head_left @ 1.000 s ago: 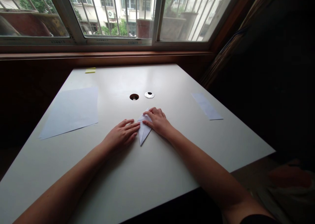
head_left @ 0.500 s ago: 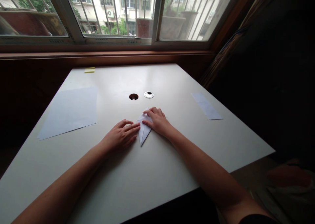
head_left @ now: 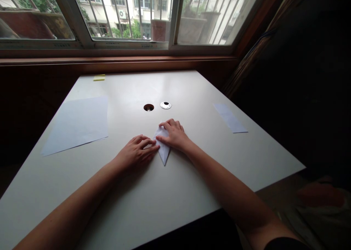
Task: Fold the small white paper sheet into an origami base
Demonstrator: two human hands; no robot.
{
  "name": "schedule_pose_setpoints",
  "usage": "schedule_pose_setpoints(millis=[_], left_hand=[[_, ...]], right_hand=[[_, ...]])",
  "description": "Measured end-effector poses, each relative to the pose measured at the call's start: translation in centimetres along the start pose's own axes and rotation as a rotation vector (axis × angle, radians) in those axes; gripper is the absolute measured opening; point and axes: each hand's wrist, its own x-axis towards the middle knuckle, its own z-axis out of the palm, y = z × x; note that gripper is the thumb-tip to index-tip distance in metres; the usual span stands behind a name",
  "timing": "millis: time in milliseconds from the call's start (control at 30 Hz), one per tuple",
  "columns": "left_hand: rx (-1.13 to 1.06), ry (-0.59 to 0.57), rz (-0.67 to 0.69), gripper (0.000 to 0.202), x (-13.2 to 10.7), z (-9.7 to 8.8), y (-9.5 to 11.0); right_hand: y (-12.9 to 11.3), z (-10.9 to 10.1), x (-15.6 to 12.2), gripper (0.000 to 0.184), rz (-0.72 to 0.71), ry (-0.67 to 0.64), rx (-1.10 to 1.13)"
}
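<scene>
A small sheet of white paper, folded into a narrow kite shape, lies on the table with its sharp tip toward me. A crease line shows along its lower part. My right hand grips it from the right, thumb across its middle and index finger near its upper end. From the left, my left hand has bent fingers closed at the paper's left edge, fingertips touching it. The upper right part of the paper is covered by my right hand.
White sheets lie at the left of the white table. A paper strip rests on the right. Farther back are a round cable hole, its ring cover and a yellow sticky pad. A barred window stands behind.
The folded paper has turned slightly, its near tip swinging to the right. My left fingers have bent more and shifted a little along its left edge. My right hand has barely moved.
</scene>
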Motion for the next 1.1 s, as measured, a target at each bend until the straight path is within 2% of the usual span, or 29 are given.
schedule_pose_setpoints(millis=[467,767,1100], left_hand=[[-0.054,0.000,0.013,0.042,0.0,-0.2,-0.3],[-0.091,0.032,0.097,0.043,-0.1,0.0,-0.3],[-0.151,-0.028,0.189,0.033,0.2,-0.4,1.4]], right_hand=[[1.2,-1.2,0.2,0.051,-0.067,-0.075,0.175],[1.4,-1.3,0.1,0.047,-0.108,-0.100,0.159],[1.5,-1.2,0.0,0.044,-0.108,-0.103,0.156]])
